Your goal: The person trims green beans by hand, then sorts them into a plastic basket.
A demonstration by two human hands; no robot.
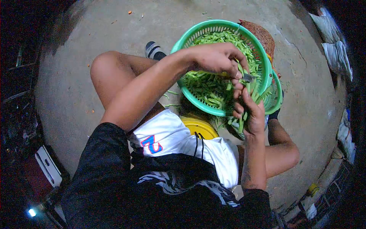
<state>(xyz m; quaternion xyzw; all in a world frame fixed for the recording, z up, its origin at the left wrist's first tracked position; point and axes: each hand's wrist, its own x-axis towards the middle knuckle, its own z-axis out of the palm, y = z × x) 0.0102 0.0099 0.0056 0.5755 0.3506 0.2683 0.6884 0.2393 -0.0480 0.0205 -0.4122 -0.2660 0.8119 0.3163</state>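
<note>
My left hand (221,59) reaches across over a green plastic colander (183,44), its fingers closed around a small knife (248,78), of which mainly the short dark blade shows. Close below it, my right hand (254,113) is wrapped around a bunch of green beans (241,123); some stick out past the fingers at top and bottom. The blade lies against the upper part of the bunch. Inside the colander is a heap of cut green bean pieces (219,38). The knife's handle is mostly hidden in my left hand.
A second green basket (277,100) sits partly behind the colander on the right. Behind them stands a reddish mesh sack (261,36). A yellow round lid or tub (200,128) lies between my legs. Loose beans (172,92) are on the concrete floor (133,30).
</note>
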